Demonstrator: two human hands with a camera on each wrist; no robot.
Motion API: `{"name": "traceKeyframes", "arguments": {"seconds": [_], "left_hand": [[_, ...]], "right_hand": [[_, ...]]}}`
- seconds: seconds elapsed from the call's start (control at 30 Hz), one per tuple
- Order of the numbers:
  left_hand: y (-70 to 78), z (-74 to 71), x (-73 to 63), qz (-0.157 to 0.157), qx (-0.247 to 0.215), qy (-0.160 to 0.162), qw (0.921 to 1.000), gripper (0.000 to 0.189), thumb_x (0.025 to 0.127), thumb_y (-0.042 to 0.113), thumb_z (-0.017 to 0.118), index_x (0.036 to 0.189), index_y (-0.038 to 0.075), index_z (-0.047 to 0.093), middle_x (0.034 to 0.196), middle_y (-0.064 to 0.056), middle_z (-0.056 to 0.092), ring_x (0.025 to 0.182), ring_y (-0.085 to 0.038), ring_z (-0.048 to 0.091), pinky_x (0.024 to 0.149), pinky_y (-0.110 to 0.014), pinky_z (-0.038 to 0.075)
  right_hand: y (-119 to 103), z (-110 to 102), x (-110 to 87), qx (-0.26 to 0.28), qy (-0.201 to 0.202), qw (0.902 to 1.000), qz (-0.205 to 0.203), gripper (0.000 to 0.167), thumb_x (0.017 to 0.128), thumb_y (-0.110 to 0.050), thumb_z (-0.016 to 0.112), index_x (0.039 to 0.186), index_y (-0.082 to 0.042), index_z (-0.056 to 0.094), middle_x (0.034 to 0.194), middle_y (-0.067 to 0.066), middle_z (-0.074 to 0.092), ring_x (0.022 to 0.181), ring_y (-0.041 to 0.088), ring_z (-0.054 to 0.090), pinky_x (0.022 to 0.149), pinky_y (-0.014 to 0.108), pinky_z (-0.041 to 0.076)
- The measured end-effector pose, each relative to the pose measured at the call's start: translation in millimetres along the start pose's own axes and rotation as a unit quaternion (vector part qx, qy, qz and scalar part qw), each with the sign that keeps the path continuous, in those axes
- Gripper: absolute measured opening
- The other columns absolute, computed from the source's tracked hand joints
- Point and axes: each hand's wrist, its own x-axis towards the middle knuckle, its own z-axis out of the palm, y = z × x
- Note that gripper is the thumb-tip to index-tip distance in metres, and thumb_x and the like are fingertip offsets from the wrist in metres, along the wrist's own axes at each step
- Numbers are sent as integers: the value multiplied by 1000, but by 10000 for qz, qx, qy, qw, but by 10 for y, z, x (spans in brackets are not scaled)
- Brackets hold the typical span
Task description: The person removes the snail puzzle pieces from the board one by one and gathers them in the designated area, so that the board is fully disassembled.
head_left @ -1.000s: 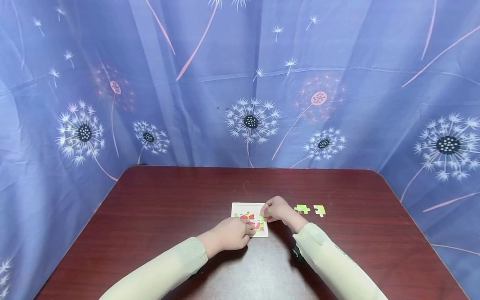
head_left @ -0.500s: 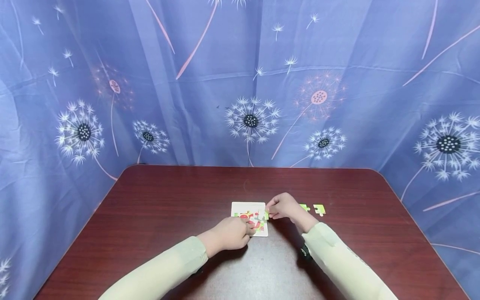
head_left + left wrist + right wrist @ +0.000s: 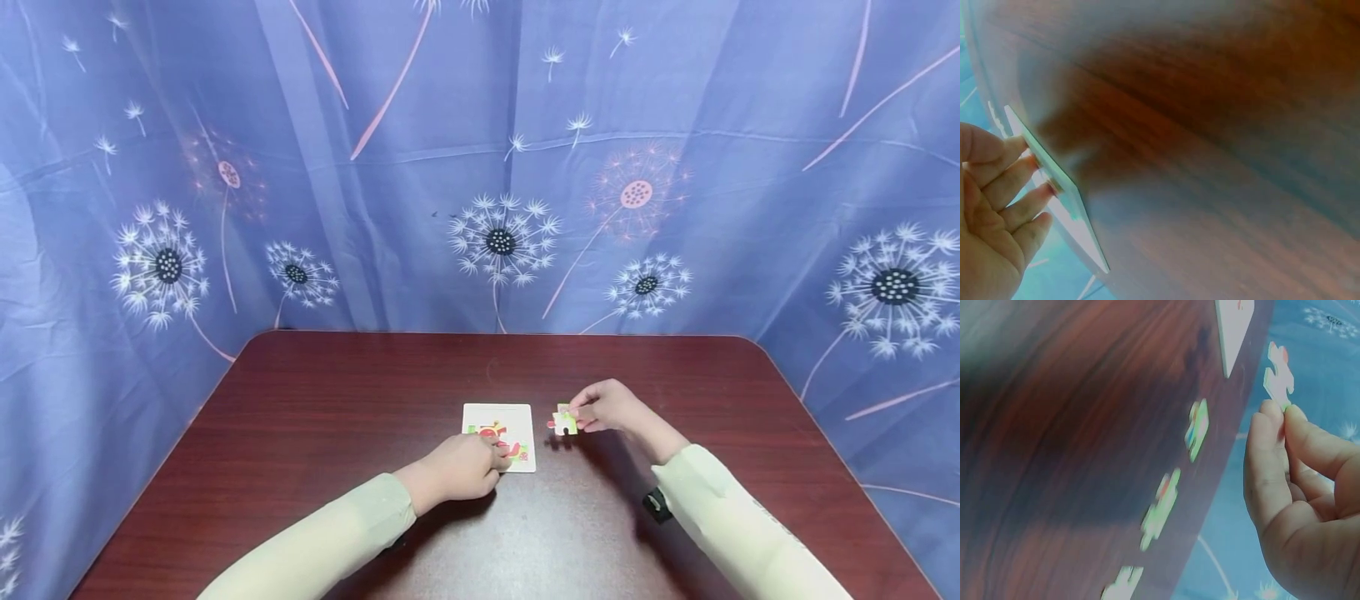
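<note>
Since half a second ago, the right hand (image 3: 611, 407) has drawn away to the right of the square white board with a raised rim (image 3: 495, 412), taking with it the interlocking jigsaw piece in white, green and red (image 3: 567, 425), which then overlapped the board's right edge; the left hand (image 3: 457, 467) has stayed at the board. The right hand pinches the piece between thumb and fingertips, held up off the surface to the right of the board and apart from it, the red tab pointing toward the board. The left hand grasps nothing: its fingers lie extended on the board's near left part, fingertips touching it and covering some of the red, yellow and green printed picture (image 3: 516, 451) that shows within the board's rim. In the right wrist view, three flat loose jigsaw pieces lie in a row leading away from the board: a green and multicoloured piece (image 3: 1199, 431) nearest the board, a green piece with a red patch (image 3: 1161, 509) farther from it, and a pale green piece (image 3: 1122, 586) farthest of the three, cut off by the view's lower border. Under the board spreads the dark red-brown wood-grain table (image 3: 360, 400). Beyond the board hangs the blue fabric curtain with white and pink dandelions (image 3: 420, 267). Pale yellow-green sleeves (image 3: 322, 533) reach toward the board from the near side.
</note>
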Motion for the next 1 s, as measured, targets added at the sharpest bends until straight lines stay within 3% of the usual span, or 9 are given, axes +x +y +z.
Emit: {"name": "traceKeyframes", "arguments": {"seconds": [0.4,0.83,1.0], "left_hand": [[13,5,4,-78,-59,113,9999,36,90,14,57,119,18,79,128,4,74,127,-14,67,105,-29,54],[17,-12,0,-177,-154,81,9997,35,90,14,57,118,18,79,128,5,74,126,-14,67,104,-29,55],[32,-39,-8,-214,-206,70,9995,35,90,14,58,117,17,79,127,4,75,124,-13,69,102,-30,56]], "right_hand": [[202,-347,-162,-223,-54,9997,124,19,95,2,64,106,18,66,75,-2,68,69,7,64,71,29,63],[405,-496,-251,-184,3,9996,201,22,95,4,63,105,23,62,71,-6,65,69,6,63,69,25,61],[467,-529,-266,-220,41,9990,386,18,96,2,62,103,19,65,72,-5,65,69,7,63,70,29,62]]}}
